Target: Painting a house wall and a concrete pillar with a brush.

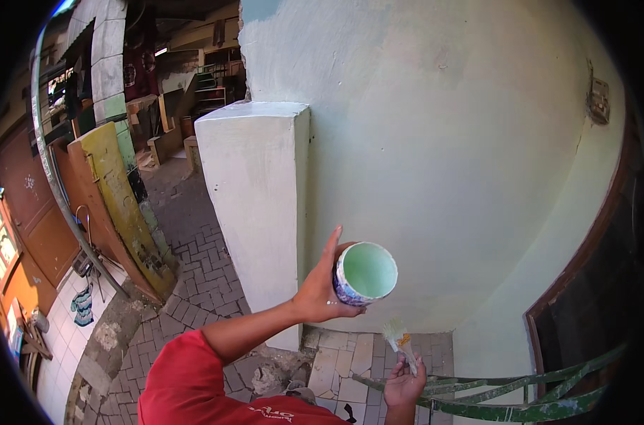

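My left hand (322, 295) grips a round paint pot (339, 281) from its left side, thumb raised along the rim. Pale green paint coats the pot's inside, and its outer side is patterned blue and white. Lower and to the right, my right hand (405, 380) holds a paintbrush (400, 339) by its handle, bristles pointing up and covered in pale paint. Both hands are in front of a pale green wall (433, 186), which has a patch of blue at its top left. A whitish pillar (253, 212) stands against the wall, left of the pot.
A green metal railing (513, 406) crosses the lower right beside a brown-framed dark opening. Rough stones (271, 378) lie at the pillar's foot, on paving. Further left stand a yellow-and-brown low wall (122, 212) and a curved metal pole (61, 186). An electrical box (599, 101) hangs at upper right.
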The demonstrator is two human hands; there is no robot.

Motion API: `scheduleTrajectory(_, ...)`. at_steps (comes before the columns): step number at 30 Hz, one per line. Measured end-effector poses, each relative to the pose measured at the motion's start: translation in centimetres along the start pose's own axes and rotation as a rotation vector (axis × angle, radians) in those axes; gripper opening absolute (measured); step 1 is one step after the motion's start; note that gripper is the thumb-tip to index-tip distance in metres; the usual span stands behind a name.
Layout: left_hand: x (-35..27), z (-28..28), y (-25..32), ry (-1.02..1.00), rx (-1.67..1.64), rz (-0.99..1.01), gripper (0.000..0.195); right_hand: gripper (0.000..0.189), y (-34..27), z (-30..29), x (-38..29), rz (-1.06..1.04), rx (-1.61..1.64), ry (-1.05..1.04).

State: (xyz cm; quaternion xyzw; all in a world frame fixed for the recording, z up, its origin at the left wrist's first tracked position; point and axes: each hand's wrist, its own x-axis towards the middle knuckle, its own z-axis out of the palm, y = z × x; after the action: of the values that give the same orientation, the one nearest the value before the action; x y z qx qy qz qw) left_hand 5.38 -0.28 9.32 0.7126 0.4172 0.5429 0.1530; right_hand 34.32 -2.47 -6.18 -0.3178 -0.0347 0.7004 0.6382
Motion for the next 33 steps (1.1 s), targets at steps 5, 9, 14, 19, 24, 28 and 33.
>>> scheduleTrajectory(5,16.1,0.5,6.1,-0.014,-0.073,0.226,0.156,0.039,-1.2,0.4,1.7,0.017,-0.034,-0.038)
scheduleTrajectory(9,29.1,8.3,14.3,-0.064,-0.062,0.181,0.166,0.040,-3.2,1.1,2.3,-0.063,-0.050,-0.026)
scheduleTrajectory(14,39.8,19.4,22.4,-0.081,-0.077,0.183,0.169,0.053,-9.3,-0.2,3.5,-0.001,-0.247,0.123)
scheduleTrajectory(19,44.1,22.6,22.2,-0.001,-0.058,0.165,0.168,0.058,-8.2,-3.0,7.9,0.312,0.160,-0.447)
scheduleTrajectory(24,34.7,18.2,23.0,-0.058,-0.115,0.233,0.167,0.046,-7.9,-0.7,8.2,-0.242,-0.002,0.142)
scheduleTrajectory(28,28.6,11.6,21.2,-0.033,-0.085,0.171,0.163,0.039,-5.3,3.4,8.4,-0.300,-0.044,0.084)
scheduleTrajectory(33,21.1,3.6,12.3,-0.029,-0.205,0.080,0.156,0.030,-3.7,5.7,13.1,-0.251,0.046,0.016)
